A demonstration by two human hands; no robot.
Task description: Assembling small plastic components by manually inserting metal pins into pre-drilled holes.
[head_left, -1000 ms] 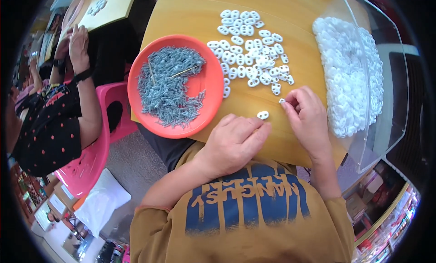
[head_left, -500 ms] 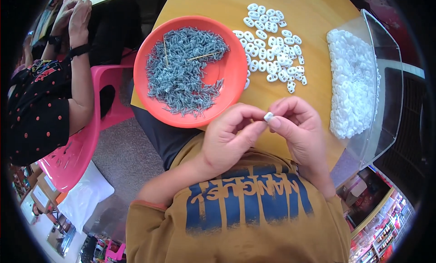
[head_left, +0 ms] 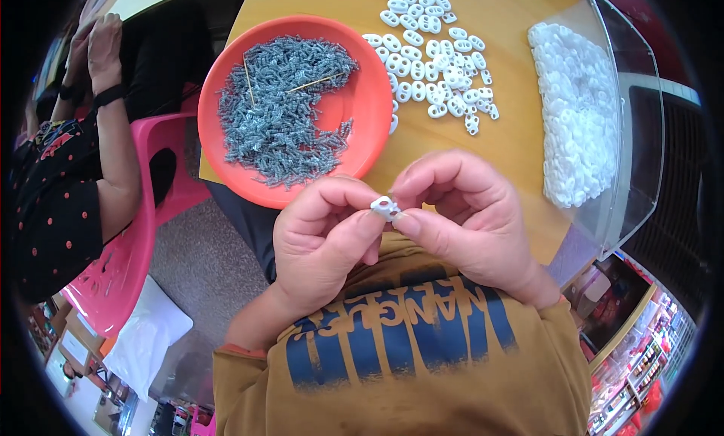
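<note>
A small white two-hole cord lock (head_left: pixel 383 205) is pinched between both my hands, low over the near edge of the table. My left hand (head_left: pixel 320 240) grips its left end between thumb and index finger. On its right side, the thumb and bent index finger of my right hand (head_left: pixel 467 214) close on it. Dark holes show on its upward face. Just beyond my left hand, a red plastic basin (head_left: pixel 368 89) holds a heap of small grey metal springs (head_left: pixel 264 127). More white cord locks (head_left: pixel 432 70) are spread on the table beyond my hands.
Two thin sticks (head_left: pixel 317 82) lie on the springs. To the right, a clear plastic bin (head_left: pixel 637 146) holds many white pieces (head_left: pixel 573 119) on the yellow-brown table (head_left: pixel 513 157). At left, another person (head_left: pixel 60 187) sits on a pink chair (head_left: pixel 124 274).
Both hands have moved left and a little nearer with the cord lock, which is now turned so its holes show. The view has shifted slightly.
</note>
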